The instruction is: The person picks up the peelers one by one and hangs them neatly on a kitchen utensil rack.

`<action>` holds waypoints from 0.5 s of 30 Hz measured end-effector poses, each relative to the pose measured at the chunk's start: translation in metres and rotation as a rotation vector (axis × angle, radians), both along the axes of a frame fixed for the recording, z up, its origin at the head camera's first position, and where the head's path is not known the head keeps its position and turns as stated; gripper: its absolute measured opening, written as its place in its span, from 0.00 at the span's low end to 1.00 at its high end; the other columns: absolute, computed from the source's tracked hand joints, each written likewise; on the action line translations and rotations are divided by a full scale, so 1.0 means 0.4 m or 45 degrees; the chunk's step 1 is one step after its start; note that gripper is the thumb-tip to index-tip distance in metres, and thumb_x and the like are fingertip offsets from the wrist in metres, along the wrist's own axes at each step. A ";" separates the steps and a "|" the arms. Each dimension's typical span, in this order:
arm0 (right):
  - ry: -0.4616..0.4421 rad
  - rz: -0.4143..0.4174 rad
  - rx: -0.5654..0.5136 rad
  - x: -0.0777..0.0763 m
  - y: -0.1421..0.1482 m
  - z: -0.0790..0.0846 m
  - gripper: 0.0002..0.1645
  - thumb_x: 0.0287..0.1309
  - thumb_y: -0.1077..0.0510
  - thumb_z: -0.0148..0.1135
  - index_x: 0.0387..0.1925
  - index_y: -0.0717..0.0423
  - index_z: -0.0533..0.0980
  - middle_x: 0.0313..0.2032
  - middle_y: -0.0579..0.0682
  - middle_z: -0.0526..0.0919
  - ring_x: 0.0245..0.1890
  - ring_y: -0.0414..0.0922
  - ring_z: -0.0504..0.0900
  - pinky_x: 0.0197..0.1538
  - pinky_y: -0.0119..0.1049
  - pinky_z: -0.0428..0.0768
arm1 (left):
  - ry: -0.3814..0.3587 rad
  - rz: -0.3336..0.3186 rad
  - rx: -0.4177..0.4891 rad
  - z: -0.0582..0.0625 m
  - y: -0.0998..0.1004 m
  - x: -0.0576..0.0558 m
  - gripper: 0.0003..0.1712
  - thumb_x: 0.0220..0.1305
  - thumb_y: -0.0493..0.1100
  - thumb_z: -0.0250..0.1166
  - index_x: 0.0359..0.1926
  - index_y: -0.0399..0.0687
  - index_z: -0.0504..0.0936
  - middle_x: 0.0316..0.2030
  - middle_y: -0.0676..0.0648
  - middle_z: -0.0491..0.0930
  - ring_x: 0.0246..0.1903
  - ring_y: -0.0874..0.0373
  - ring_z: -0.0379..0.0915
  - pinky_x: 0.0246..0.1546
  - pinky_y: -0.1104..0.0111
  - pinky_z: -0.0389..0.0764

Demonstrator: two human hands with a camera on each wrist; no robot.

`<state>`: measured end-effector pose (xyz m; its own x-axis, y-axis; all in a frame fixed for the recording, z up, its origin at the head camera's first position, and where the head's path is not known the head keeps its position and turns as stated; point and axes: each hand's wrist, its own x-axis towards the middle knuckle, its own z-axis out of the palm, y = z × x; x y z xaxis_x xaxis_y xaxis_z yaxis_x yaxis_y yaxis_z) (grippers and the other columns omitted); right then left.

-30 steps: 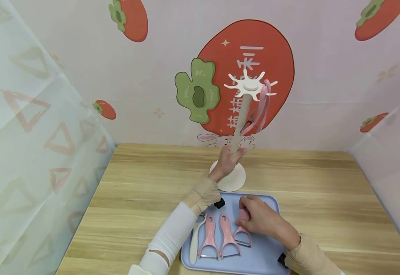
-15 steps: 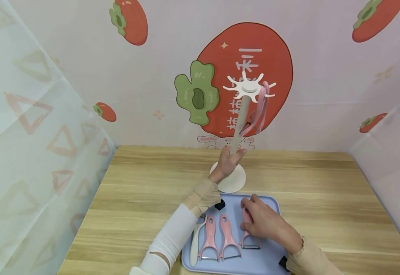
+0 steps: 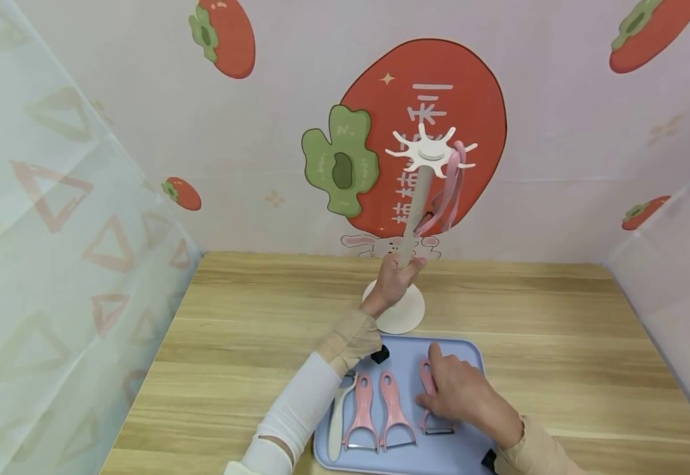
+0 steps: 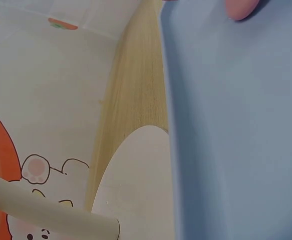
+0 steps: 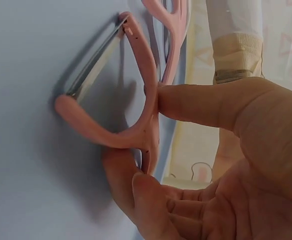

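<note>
Red fruit prints are decorating the wall behind a wooden table. Over the right side of a blue tray, the right hand is pinching a pink peeler near its neck, fingers nearly closed; the left hand is gripping a white stand. Probably light, stiff and slightly slick, the peeler is offering its handle as the safest hold, clear of its blade.

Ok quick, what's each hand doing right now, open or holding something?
Left hand: closed, holding the white hook-stand pole.
Right hand: closed, pinching a pink Y-peeler between thumb and fingers.
</note>
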<state>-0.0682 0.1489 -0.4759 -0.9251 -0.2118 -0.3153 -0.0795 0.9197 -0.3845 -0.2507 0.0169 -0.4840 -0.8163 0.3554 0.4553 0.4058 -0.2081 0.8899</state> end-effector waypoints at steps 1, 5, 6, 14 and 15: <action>0.001 -0.003 0.005 0.001 -0.001 0.001 0.37 0.41 0.47 0.83 0.44 0.57 0.68 0.21 0.47 0.73 0.18 0.43 0.73 0.22 0.40 0.72 | 0.002 -0.002 0.000 0.001 0.000 0.000 0.16 0.74 0.33 0.57 0.26 0.32 0.71 0.11 0.55 0.55 0.12 0.61 0.49 0.15 0.68 0.52; 0.046 -0.002 0.003 0.003 -0.003 0.003 0.35 0.41 0.50 0.83 0.42 0.58 0.69 0.22 0.48 0.73 0.19 0.43 0.73 0.22 0.40 0.73 | 0.003 0.002 0.000 0.000 0.002 0.001 0.16 0.74 0.34 0.57 0.27 0.31 0.71 0.11 0.55 0.56 0.12 0.61 0.49 0.16 0.69 0.53; 0.060 -0.002 -0.005 0.004 -0.002 0.003 0.33 0.41 0.51 0.82 0.41 0.58 0.69 0.22 0.48 0.73 0.19 0.43 0.73 0.22 0.40 0.73 | 0.002 0.003 -0.005 0.000 0.002 0.001 0.15 0.74 0.34 0.57 0.28 0.31 0.72 0.11 0.55 0.56 0.13 0.61 0.49 0.16 0.69 0.53; 0.112 0.029 -0.085 -0.001 0.006 0.019 0.23 0.43 0.56 0.79 0.36 0.56 0.74 0.22 0.46 0.73 0.20 0.41 0.72 0.22 0.38 0.72 | -0.007 -0.001 -0.015 0.000 0.001 0.001 0.13 0.75 0.36 0.57 0.32 0.30 0.73 0.12 0.55 0.56 0.13 0.61 0.49 0.16 0.69 0.53; 0.109 0.034 -0.096 -0.002 0.007 0.021 0.22 0.44 0.56 0.79 0.36 0.56 0.74 0.22 0.46 0.73 0.20 0.41 0.72 0.22 0.37 0.72 | -0.006 0.001 -0.017 0.000 0.001 0.000 0.14 0.75 0.36 0.57 0.30 0.32 0.73 0.12 0.55 0.55 0.13 0.61 0.49 0.16 0.69 0.53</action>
